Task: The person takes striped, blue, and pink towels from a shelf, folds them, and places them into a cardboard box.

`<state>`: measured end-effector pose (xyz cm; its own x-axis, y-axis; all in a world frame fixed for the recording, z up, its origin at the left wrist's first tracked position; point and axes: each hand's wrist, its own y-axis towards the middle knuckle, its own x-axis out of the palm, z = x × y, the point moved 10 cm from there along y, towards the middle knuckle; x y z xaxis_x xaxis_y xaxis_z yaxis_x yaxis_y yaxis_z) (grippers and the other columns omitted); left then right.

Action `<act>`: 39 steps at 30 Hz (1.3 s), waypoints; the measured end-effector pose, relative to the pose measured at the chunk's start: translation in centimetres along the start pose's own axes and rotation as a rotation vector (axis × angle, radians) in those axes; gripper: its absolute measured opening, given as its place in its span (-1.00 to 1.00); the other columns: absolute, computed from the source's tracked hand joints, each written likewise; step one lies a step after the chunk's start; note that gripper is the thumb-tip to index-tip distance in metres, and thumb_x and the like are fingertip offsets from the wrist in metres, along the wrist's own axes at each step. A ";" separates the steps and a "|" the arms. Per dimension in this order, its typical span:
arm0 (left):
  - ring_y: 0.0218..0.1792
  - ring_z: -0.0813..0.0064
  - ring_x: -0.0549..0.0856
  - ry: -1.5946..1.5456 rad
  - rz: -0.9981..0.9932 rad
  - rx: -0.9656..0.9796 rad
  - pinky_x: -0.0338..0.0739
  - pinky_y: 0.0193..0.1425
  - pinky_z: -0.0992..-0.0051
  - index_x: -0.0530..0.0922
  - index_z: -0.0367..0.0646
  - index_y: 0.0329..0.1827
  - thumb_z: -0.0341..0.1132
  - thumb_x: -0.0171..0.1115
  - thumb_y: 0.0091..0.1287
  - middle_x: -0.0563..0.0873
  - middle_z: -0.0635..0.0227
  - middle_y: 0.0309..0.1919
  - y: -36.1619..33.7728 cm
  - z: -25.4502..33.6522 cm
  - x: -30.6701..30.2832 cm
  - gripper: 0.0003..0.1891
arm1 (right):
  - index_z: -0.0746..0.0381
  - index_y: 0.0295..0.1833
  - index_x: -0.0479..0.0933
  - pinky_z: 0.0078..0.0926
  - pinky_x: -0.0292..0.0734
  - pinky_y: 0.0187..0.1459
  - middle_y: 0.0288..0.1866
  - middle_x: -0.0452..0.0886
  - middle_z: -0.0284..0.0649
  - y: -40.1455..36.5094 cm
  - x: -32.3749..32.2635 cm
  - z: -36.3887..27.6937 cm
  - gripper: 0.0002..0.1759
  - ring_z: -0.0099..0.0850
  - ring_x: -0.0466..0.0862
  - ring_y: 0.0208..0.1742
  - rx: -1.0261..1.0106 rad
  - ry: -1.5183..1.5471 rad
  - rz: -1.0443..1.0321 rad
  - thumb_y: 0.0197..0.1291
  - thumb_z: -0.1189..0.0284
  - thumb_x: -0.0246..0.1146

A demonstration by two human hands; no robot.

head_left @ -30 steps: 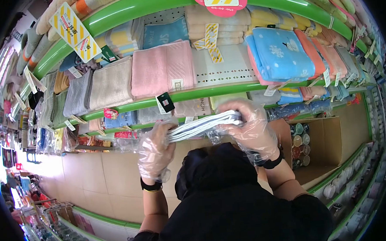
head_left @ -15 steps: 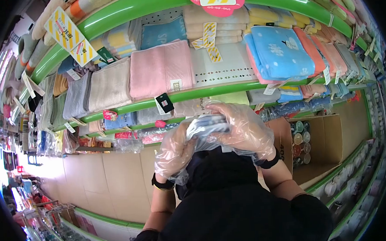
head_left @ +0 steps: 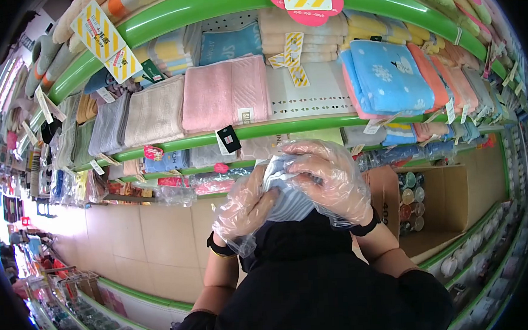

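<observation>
A folded blue-and-white striped towel (head_left: 289,196) sits between both of my hands at chest height. My left hand (head_left: 245,208), in a clear plastic glove, grips its left side. My right hand (head_left: 330,176), also gloved, curls over the top and right side of the towel. Both wrists carry dark bands. In front of me is a green-edged shelf (head_left: 310,127) with a pink towel (head_left: 224,92), a beige towel (head_left: 154,111) and a blue snowflake towel (head_left: 391,77) lying on it.
An empty patch of perforated white shelf (head_left: 311,91) lies between the pink and blue towels. An open cardboard box (head_left: 450,191) with round lidded items stands on the tiled floor at the right. More shelves of goods run along the lower edge and left.
The towel was stretched flat between my hands a second ago. Now my hands are close together and the towel is bunched and folded smaller, held nearer my chest.
</observation>
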<state>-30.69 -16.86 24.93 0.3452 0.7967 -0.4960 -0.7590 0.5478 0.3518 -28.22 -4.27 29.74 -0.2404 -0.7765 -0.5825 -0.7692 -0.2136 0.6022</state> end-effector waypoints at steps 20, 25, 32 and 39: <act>-0.32 -0.08 0.58 0.266 -0.146 0.057 0.47 -0.25 0.13 0.36 -0.41 0.09 -0.50 0.16 0.05 0.58 -0.04 -0.37 0.4 0.0 2.6 -0.53 | 0.21 -0.06 0.63 -0.31 0.54 -0.01 -0.09 0.67 -0.05 -1.3 3.2 4.9 -0.59 -0.09 0.66 -0.07 0.506 0.030 -0.304 -0.11 0.38 0.46; -0.33 0.03 0.62 0.332 -0.086 0.109 0.50 -0.29 0.16 0.41 -0.33 0.05 -0.45 0.25 0.03 0.61 0.05 -0.34 1.3 2.1 2.5 -0.53 | 0.24 -0.02 0.61 -0.30 0.53 -0.10 -0.16 0.67 -0.06 -1.0 2.7 5.1 -0.53 -0.05 0.65 -0.18 0.370 0.074 -0.375 -0.08 0.26 0.45; -0.25 0.13 0.66 0.314 -0.087 0.021 0.54 -0.16 0.26 0.55 -0.17 -0.07 -0.38 0.43 -0.11 0.68 0.25 -0.26 1.5 0.0 -2.1 -0.55 | 0.26 -0.17 0.65 -0.44 0.60 -0.17 -0.23 0.70 -0.13 -1.6 -2.8 5.3 -0.71 -0.28 0.72 -0.22 0.312 0.237 -0.047 -0.05 0.41 0.46; -0.16 0.16 0.68 0.049 0.078 0.114 0.54 -0.03 0.34 0.61 -0.20 -0.19 -0.39 0.42 -0.01 0.71 0.18 -0.21 0.3 -1.6 -4.0 -0.70 | 0.33 -0.14 0.53 -0.31 0.63 -0.05 -0.17 0.68 -0.04 -4.1 -3.9 7.9 -0.67 -0.20 0.71 -0.09 0.452 0.651 0.192 -0.01 0.49 0.45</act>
<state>-33.21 -20.29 25.78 0.2576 0.8262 -0.5010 -0.7139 0.5122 0.4775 -28.75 4.30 25.24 -0.1074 -0.9939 0.0269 -0.9477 0.1105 0.2995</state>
